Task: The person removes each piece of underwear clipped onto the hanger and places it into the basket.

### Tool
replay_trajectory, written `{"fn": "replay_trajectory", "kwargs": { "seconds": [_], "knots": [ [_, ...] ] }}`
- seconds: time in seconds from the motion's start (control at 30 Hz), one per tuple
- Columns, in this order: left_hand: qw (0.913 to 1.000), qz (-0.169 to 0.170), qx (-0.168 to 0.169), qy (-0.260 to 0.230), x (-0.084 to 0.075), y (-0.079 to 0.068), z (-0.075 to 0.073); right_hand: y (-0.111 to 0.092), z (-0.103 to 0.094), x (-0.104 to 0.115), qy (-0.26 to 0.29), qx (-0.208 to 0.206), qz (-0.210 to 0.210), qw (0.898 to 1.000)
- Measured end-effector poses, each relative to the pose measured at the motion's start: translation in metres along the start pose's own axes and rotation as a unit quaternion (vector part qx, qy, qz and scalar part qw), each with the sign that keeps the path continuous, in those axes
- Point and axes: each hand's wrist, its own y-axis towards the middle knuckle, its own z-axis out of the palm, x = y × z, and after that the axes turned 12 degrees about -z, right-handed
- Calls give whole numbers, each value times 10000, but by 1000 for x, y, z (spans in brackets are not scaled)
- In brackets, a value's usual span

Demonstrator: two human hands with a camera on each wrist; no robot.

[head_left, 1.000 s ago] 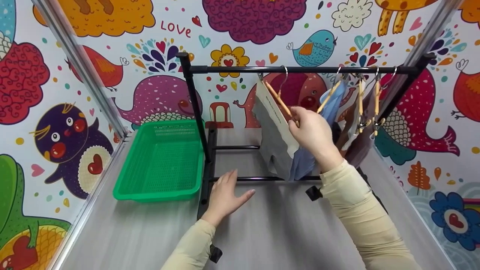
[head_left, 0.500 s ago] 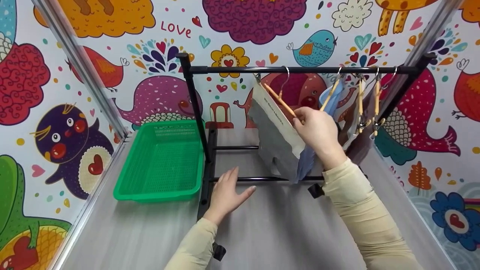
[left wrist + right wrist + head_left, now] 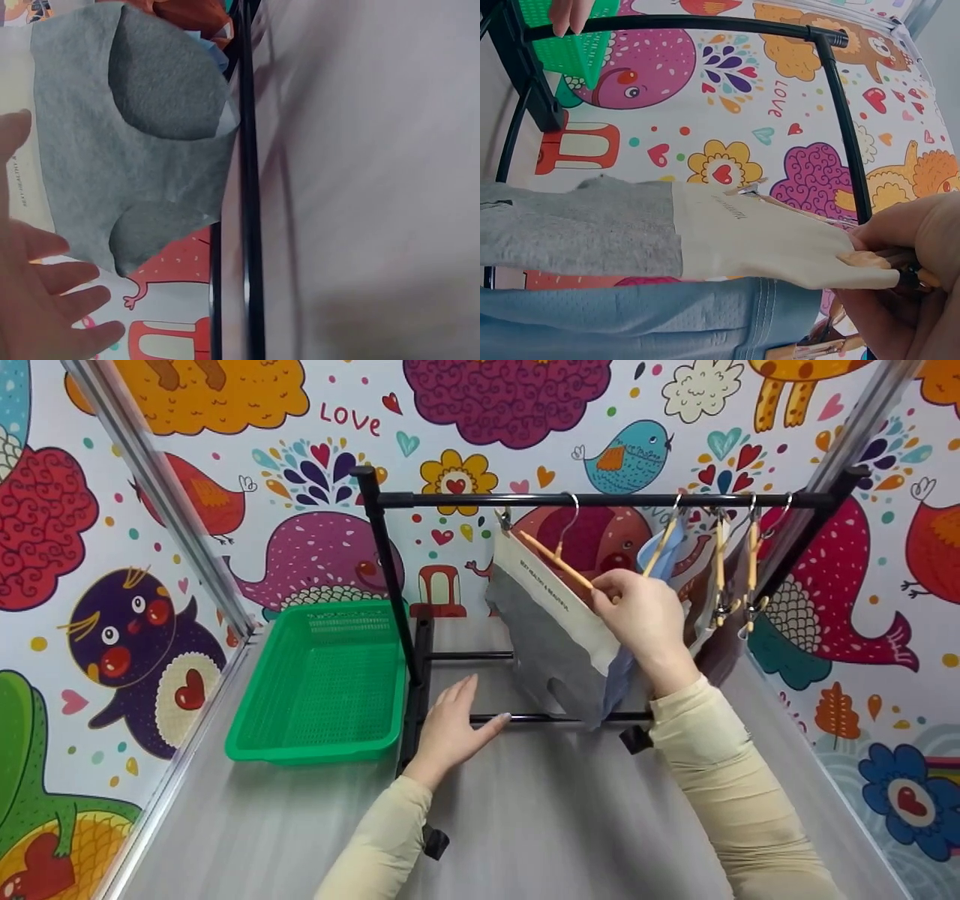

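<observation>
My right hand (image 3: 643, 619) pinches the near end of a wooden clip hanger (image 3: 556, 558), whose hook sits over the rack's top bar (image 3: 480, 499). Clipped to it are grey underpants (image 3: 551, 641) with a cream waistband bearing small print. Their leg openings show in the left wrist view, where the underpants (image 3: 82, 127) hang beyond my left hand (image 3: 41, 300). That hand, fingers spread, is by the rack's lower front bar (image 3: 540, 718); contact cannot be told. In the right wrist view my fingers (image 3: 922, 225) hold the hanger's end beside the waistband (image 3: 742, 232).
A green basket (image 3: 319, 754) stands left of the rack. Right of the grey underpants hang a light-blue garment (image 3: 661, 547) and brown and purple ones (image 3: 726, 652) on clip hangers. Black posts (image 3: 391, 577) hold up the rack. A patterned wall stands behind.
My right hand has moved slightly to the right with the hanger's near end. The hanger and grey underpants have turned to face me more, their far end shifting left. My left hand has risen slightly.
</observation>
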Motion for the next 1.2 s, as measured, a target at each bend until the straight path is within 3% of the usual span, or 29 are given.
{"fn": "replay_trajectory", "kwargs": {
  "seconds": [0.27,0.77,1.2],
  "knots": [
    [9999,-111,11,-17,-6,11,-14,0,-1,-3,-33,-75,-24,10000],
    [9984,-253,59,-500,-13,31,-42,-4,-3,-11,-100,-758,-489,9959],
    [9951,-407,266,-858,-17,50,-64,-18,-14,-9,43,-842,-629,9944]
  ]
}}
